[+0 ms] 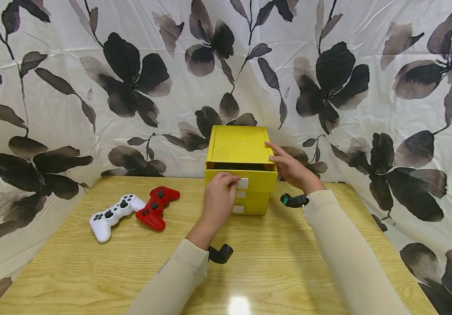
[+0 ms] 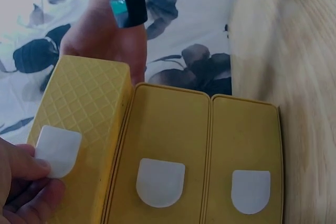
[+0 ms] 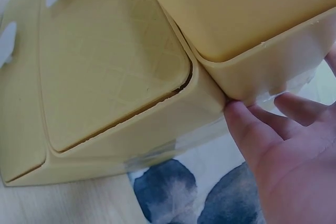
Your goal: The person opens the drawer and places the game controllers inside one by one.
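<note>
A yellow unit of three stacked drawers (image 1: 239, 144) stands at the back of the table. Its top drawer (image 1: 257, 178) is pulled partly out, with something dark showing in the gap. My left hand (image 1: 221, 192) is at the front of that drawer; in the left wrist view its thumb and fingers pinch the white tab (image 2: 59, 150). The two lower drawers (image 2: 170, 129) look closed, each with a white tab. My right hand (image 1: 290, 168) rests against the unit's right side near the top, its fingers fairly straight, as the right wrist view (image 3: 289, 140) also shows.
On the left of the wooden table (image 1: 103, 271) lie a white game controller (image 1: 111, 214) and a red game controller (image 1: 155, 208), close together. A floral cloth (image 1: 226, 65) hangs behind and at both sides. A black wrist device (image 1: 221, 253) sits by each wrist.
</note>
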`<state>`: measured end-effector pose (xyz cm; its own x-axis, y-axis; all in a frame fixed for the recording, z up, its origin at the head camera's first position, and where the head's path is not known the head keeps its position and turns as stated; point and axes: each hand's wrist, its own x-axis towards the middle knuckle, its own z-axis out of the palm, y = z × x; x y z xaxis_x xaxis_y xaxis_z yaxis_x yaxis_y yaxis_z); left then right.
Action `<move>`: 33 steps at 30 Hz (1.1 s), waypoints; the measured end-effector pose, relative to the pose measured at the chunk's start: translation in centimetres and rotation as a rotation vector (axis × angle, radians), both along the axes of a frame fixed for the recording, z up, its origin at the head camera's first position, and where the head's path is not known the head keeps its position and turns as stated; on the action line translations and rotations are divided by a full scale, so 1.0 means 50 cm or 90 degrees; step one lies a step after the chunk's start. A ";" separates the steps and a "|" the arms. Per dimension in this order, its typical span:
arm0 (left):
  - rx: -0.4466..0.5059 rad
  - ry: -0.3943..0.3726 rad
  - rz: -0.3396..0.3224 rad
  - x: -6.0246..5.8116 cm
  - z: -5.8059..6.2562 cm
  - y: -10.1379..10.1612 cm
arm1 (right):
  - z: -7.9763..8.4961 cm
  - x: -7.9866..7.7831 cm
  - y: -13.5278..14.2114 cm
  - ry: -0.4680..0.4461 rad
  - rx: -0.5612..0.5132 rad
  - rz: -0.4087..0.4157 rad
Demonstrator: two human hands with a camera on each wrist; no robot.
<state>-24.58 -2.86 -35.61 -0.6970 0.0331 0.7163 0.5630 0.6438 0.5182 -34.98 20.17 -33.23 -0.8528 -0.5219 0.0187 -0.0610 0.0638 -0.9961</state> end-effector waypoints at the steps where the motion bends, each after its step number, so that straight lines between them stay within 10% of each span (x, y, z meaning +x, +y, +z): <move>1: 0.000 -0.004 0.000 -0.004 0.001 0.000 | 0.000 0.001 -0.001 0.000 0.003 -0.001; 33: 0.014 -0.057 -0.008 -0.068 0.007 -0.002 | -0.004 0.005 -0.008 0.010 0.006 -0.021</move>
<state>-27.96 -2.98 -35.24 -0.7581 0.0278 0.6515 0.5219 0.6250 0.5806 -34.75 19.77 -33.42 -0.8694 -0.4933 0.0270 -0.0741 0.0761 -0.9943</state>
